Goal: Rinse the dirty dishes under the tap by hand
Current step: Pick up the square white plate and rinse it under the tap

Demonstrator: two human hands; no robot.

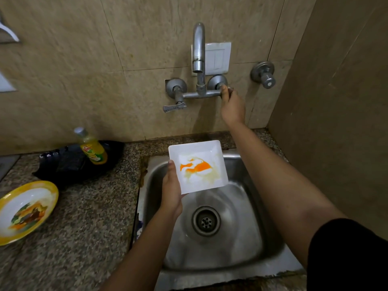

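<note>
My left hand (pixel 171 189) grips the left edge of a square white plate (pixel 214 152) smeared with orange sauce, holding it over the steel sink (pixel 247 244). Water falls from the tap spout (pixel 199 49) onto the plate and runs off into the basin. My right hand (pixel 232 106) reaches up and is closed around the tap's right handle. A round yellow-rimmed plate (pixel 27 208) with food residue lies on the counter at the left.
A yellow dish-soap bottle (pixel 92 149) stands on a black tray (pixel 69 162) behind the round plate. The tap's left lever (pixel 174 107) points down. A wall valve (pixel 264 74) and a switch plate (pixel 218 57) sit by the spout. The drain (pixel 206 221) is mid-basin.
</note>
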